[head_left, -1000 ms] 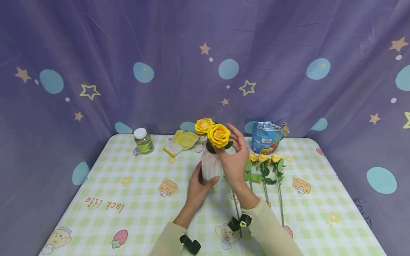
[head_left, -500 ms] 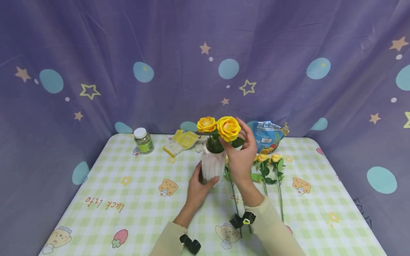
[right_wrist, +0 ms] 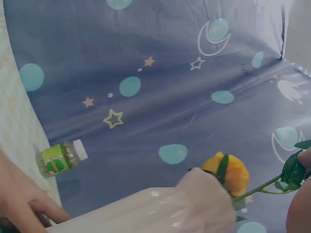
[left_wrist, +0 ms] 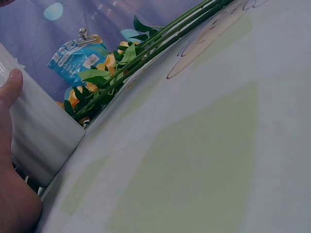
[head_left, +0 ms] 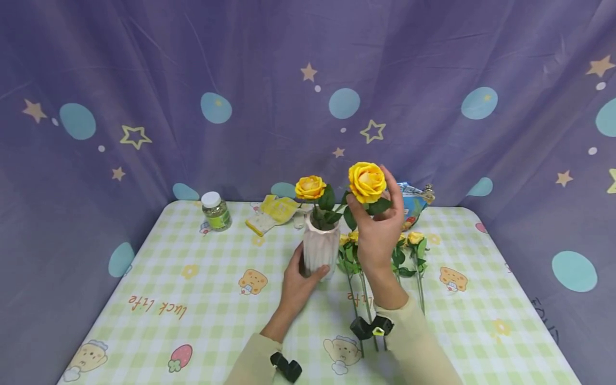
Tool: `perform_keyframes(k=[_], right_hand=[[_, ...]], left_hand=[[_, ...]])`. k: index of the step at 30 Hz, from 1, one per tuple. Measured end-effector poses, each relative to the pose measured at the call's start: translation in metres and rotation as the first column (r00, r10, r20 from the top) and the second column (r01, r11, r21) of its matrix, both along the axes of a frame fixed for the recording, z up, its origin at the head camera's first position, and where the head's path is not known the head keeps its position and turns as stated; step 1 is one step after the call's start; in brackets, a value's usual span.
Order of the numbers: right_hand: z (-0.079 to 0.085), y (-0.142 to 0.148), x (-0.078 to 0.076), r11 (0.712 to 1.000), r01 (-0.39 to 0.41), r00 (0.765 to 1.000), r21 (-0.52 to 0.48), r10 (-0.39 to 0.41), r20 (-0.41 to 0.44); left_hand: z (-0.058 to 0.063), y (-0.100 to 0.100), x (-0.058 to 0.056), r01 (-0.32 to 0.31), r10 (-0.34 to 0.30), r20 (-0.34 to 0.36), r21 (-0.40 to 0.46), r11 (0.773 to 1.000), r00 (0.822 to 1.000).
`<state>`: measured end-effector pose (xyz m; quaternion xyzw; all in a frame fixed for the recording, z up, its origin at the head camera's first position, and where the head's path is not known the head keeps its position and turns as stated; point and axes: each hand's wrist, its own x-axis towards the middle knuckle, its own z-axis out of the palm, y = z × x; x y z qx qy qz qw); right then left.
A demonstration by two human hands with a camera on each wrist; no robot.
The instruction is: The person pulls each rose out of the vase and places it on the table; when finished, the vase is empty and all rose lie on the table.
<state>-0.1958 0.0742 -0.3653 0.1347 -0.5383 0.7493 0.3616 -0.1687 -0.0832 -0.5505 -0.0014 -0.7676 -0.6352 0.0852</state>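
Note:
A white fluted vase (head_left: 320, 250) stands on the table, and my left hand (head_left: 295, 286) grips it low on its left side, thumb across the front. One yellow rose (head_left: 310, 187) stands in the vase. My right hand (head_left: 381, 240) pinches a second yellow rose (head_left: 367, 183) just under its bloom, up and to the right of the vase. In the right wrist view, the held rose's green stem (right_wrist: 262, 185) slants to the mouth of the vase; its lower end is hidden. The left wrist view has my thumb (left_wrist: 10, 88) against the vase wall.
Several yellow roses (head_left: 416, 239) lie on the checked tablecloth right of the vase, partly behind my right arm. A blue pouch (head_left: 414, 206) stands behind them. Yellow-and-white gloves (head_left: 274, 213) and a white-lidded jar (head_left: 216, 212) sit at the back left.
My right hand has moved right and upward with its rose, away from the rose in the vase. The vase mouth is now uncovered. My left hand and the vase have stayed put.

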Motion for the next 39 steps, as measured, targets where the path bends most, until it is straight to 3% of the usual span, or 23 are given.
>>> perform_keyframes(k=[2, 9, 12, 21, 27, 32, 39], right_hand=[[0.004, 0.003, 0.0, 0.999, -0.024, 0.999, -0.029, 0.023, -0.029], [0.019, 0.01, -0.002, 0.989, -0.042, 0.992, -0.14, 0.025, -0.122], [0.024, 0.015, -0.002, 0.987, -0.031, 0.99, -0.16, 0.009, -0.139], [0.042, 0.031, -0.002, 0.957, -0.058, 0.973, -0.286, -0.01, -0.229], [0.05, 0.043, -0.003, 0.925, -0.093, 0.961, -0.368, -0.014, -0.277], [0.055, 0.055, -0.002, 0.905, -0.101, 0.956, -0.413, -0.026, -0.291], [0.059, 0.072, 0.002, 0.875, -0.095, 0.954, -0.475, -0.056, -0.294]], left_hand=[[0.0, 0.0, 0.0, 0.0, 0.0, 0.003, 0.004, 1.0, 1.0], [-0.036, -0.005, -0.015, -0.017, 0.017, -0.009, 0.015, 1.0, 1.0], [-0.039, -0.004, -0.016, -0.022, 0.021, -0.047, -0.003, 1.0, 0.999], [-0.041, -0.003, -0.018, -0.047, 0.045, -0.05, -0.041, 0.998, 0.998], [-0.03, -0.001, -0.011, -0.05, 0.043, -0.125, -0.053, 0.997, 0.991], [-0.015, -0.001, -0.005, -0.038, 0.033, -0.099, -0.041, 0.998, 0.994], [-0.001, 0.0, -0.001, -0.014, 0.014, 0.006, -0.01, 1.0, 1.0]])
